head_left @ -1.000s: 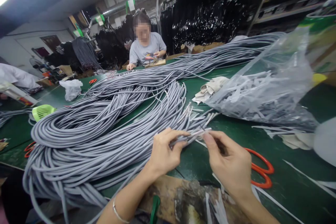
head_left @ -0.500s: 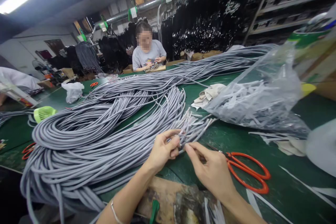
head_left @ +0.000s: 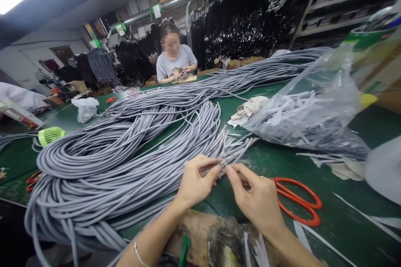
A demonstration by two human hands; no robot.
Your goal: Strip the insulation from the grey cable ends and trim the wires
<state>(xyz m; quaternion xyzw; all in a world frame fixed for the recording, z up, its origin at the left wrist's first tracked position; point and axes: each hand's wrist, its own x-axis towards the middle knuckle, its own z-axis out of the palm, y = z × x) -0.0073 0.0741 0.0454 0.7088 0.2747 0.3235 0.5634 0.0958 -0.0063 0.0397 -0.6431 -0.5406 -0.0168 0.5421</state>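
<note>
A large bundle of grey cables [head_left: 150,175] lies looped across the table, its cut ends [head_left: 224,139] fanned out just past my hands. My left hand [head_left: 199,181] pinches one grey cable near its end between thumb and fingers. Close against it, my right hand [head_left: 255,196] is closed too, thumb and forefinger pressed at the tip of that cable. The fingers hide most of the held end. Beside my right hand lie orange-handled scissors [head_left: 300,202], their blades largely covered by the hand.
Right of the cables sits a clear plastic bag [head_left: 307,121] of pale strips, with a crumpled cloth [head_left: 247,110] beside it. A stained board [head_left: 194,233] and a green-handled tool [head_left: 184,250] lie below my wrists. Across the table sits a co-worker [head_left: 177,60].
Both hands have shifted slightly right, and their fingertips still meet at the cable end. My left fingers are stretched out further along it. The view has tilted a little.
</note>
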